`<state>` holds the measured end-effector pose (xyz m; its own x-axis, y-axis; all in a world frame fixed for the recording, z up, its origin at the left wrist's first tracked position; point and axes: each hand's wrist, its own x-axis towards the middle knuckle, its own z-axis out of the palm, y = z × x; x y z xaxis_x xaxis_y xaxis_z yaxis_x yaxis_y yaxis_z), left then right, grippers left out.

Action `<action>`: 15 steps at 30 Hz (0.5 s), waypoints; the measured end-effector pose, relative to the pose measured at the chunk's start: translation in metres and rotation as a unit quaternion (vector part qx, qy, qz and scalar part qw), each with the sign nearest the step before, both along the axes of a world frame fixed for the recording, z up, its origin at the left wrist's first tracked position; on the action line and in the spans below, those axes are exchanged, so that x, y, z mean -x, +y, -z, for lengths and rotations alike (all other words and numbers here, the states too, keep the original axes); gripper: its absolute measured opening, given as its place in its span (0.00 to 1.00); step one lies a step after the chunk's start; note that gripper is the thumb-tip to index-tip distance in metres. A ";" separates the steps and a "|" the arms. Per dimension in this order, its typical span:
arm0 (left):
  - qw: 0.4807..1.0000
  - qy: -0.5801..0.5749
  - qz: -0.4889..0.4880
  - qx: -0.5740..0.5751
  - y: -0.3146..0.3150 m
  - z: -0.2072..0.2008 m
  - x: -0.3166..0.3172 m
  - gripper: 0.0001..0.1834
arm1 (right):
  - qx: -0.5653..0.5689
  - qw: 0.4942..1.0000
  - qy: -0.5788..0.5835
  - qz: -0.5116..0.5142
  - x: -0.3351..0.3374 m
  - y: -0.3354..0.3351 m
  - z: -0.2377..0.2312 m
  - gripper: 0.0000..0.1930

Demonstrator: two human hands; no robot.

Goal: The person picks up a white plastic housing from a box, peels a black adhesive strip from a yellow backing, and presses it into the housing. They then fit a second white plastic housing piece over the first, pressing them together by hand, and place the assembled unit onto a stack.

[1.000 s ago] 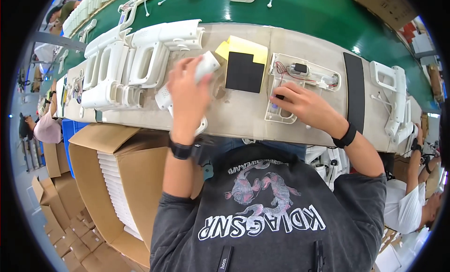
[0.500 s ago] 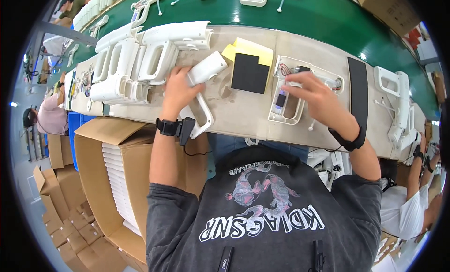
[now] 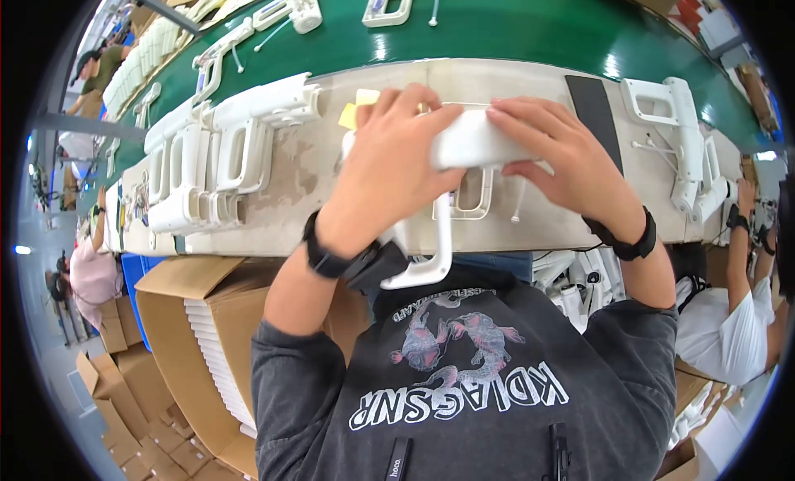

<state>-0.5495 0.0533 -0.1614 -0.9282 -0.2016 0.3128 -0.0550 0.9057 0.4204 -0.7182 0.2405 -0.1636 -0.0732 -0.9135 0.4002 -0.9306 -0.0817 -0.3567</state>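
Both of my hands grip a white plastic housing shell (image 3: 470, 141), its loop-shaped handle hanging toward me. My left hand (image 3: 389, 162) wraps the shell's left part, and my right hand (image 3: 571, 154) holds its right end with fingers on top and thumb below. Directly under the shell lies an open white half-housing (image 3: 474, 212) on the bench, mostly hidden by the shell and my hands. Whether the two pieces touch cannot be made out. Close to my right thumb is a thin white rod (image 3: 518, 201) with a knob at its end.
Several white housing shells (image 3: 244, 141) stand grouped on the left of the bench. Yellow paper (image 3: 358, 110) shows behind my left hand. A black strip (image 3: 593, 120) and white assemblies (image 3: 683, 145) lie to the right. Beyond runs a green conveyor (image 3: 505, 33); a cardboard box (image 3: 178, 340) stands below left.
My left hand has carried the shell rightward over the open half-housing. My right hand has left the half-housing's inside and now grips the shell too. The view has shifted slightly.
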 end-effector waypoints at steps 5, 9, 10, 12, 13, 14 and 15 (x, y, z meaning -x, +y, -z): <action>0.998 0.004 0.063 -0.022 -0.008 0.041 0.069 0.30 | -0.062 0.996 -0.044 0.045 0.058 0.022 0.029 0.37; 0.994 -0.052 0.072 -0.066 -0.005 0.063 0.088 0.30 | -0.096 0.985 -0.137 0.046 0.079 0.028 0.053 0.36; 0.993 -0.069 0.069 -0.069 -0.005 0.068 0.089 0.31 | -0.102 0.984 -0.141 0.038 0.080 0.027 0.057 0.35; 0.992 -0.077 0.072 -0.072 -0.004 0.074 0.092 0.31 | -0.103 0.985 -0.134 0.045 0.082 0.029 0.063 0.35; 0.991 -0.082 0.073 -0.074 -0.004 0.077 0.093 0.32 | -0.103 0.986 -0.125 0.051 0.083 0.030 0.065 0.35; 0.991 -0.086 0.074 -0.074 -0.004 0.077 0.094 0.32 | -0.103 0.985 -0.129 0.052 0.082 0.030 0.067 0.35; 0.991 -0.085 0.079 -0.063 -0.003 0.077 0.095 0.31 | -0.105 0.984 -0.128 0.060 0.082 0.031 0.069 0.35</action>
